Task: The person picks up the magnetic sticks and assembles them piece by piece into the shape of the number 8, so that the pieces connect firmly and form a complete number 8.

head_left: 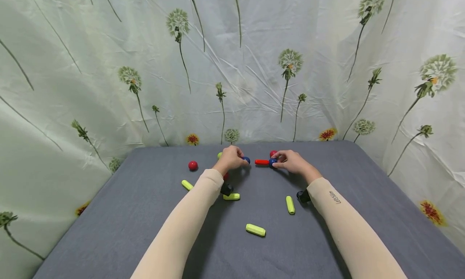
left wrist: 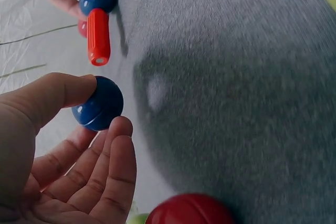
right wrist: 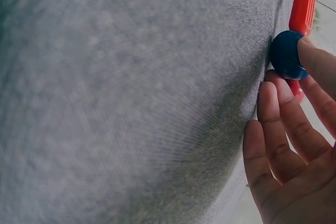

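Between thumb and fingertips, my left hand [head_left: 230,158] pinches a blue ball [left wrist: 107,103] with a thin seam line. My right hand [head_left: 295,163] pinches a second blue ball [right wrist: 286,53], from which a red ribbed rod [head_left: 261,162] sticks out, seemingly joined to it. The rod's free end, with a small hole in it, points at the left hand's ball [head_left: 246,160]; a gap separates them. A red ball [head_left: 273,153] lies just behind the right hand. Beside the left hand are another red ball [head_left: 226,176], partly hidden, and a yellow-green ball [head_left: 219,155].
Several yellow-green rods lie on the grey tabletop [head_left: 145,222], among them one at the front [head_left: 256,230], one near the right wrist [head_left: 290,205] and one by the left wrist [head_left: 231,196]. A red ball [head_left: 193,165] sits further left. Behind the table hangs a flowered curtain [head_left: 247,69].
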Demonstrator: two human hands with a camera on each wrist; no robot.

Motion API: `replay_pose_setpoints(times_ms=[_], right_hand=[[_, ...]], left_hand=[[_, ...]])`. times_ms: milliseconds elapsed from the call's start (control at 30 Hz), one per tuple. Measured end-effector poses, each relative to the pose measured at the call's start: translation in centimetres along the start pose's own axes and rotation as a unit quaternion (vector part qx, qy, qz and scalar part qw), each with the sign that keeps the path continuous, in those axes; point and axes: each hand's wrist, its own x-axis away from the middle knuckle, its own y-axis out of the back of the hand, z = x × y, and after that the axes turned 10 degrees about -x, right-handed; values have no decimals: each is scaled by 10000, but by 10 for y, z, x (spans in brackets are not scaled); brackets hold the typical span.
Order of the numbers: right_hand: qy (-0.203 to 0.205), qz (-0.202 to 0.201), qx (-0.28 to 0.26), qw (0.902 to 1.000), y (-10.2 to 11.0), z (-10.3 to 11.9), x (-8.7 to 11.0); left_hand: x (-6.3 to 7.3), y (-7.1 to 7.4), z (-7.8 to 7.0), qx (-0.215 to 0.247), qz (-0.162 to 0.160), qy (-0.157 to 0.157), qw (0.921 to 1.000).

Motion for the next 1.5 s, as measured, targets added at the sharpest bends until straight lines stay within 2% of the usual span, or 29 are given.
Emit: replay_pose_setpoints(times_ms=[367,767,1500], right_hand=[[-34,-19,47,10000,-1,0,0],[12,-95,105,9999,-3,-1,-1],[-95,-179,79,9998,-6,-2,-2]], left_hand=[[-5,-10,-3,-164,42,59,9998],[-6,-13,-4,-211,-115,32,9997],[-9,-17,-8,-146,-119,110,9998]])
